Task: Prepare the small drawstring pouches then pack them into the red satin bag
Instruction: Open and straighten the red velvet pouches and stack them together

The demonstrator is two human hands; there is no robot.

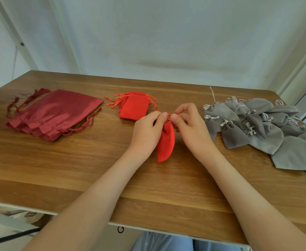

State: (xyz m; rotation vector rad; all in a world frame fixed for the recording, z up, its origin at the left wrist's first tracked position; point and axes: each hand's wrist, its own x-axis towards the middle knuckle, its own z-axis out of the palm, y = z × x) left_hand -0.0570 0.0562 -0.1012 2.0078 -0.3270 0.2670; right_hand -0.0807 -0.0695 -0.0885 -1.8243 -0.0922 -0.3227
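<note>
A small red drawstring pouch (165, 142) hangs between my hands above the middle of the wooden table (76, 169). My left hand (146, 131) pinches its cord at the gathered neck, and my right hand (190, 124) pinches the cord from the other side. Behind my hands lies a small stack of flat red pouches (133, 107) with loose cords. At the far left lies a pile of dark red satin bags (56, 113), flat, with corded drawstrings.
A heap of grey drawstring pouches (257, 127) with white cords covers the table's right side, reaching its right edge. A white wall stands behind the table. The near table edge runs just above my lap.
</note>
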